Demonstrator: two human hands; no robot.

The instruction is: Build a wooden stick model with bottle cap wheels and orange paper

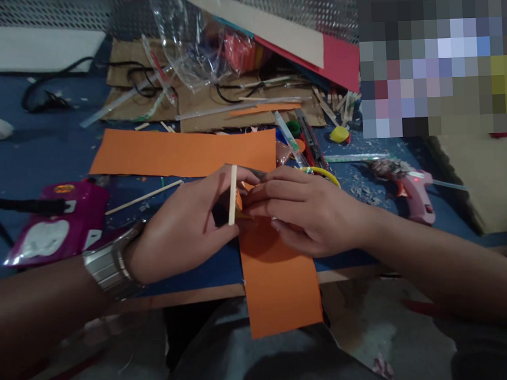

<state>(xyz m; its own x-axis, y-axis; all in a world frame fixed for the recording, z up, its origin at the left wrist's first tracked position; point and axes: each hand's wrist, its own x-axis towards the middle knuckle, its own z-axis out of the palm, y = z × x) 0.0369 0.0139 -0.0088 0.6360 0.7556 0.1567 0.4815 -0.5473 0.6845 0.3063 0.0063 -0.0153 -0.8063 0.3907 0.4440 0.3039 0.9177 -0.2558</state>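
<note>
My left hand (187, 221), with a metal watch (109, 266) on its wrist, is closed with thumb and index finger curved toward each other. A thin flat wooden stick (232, 196) spans the gap between them. My right hand (313, 210) meets it, its fingers bunched together on the upper end of an orange paper strip (283, 289). That strip hangs down past the table's front edge over my lap. Something small, partly orange and brown, shows between the two hands; the fingers hide most of it. Another orange strip (184, 151) lies flat just beyond.
A pink glue gun (419, 197) lies at right, near a cardboard piece (483, 174). A purple box (61, 221) with a black cable sits at left, beside a loose stick (144, 197). A cutter (311, 137), cardboard, plastic and coloured sheets (340, 60) crowd the back.
</note>
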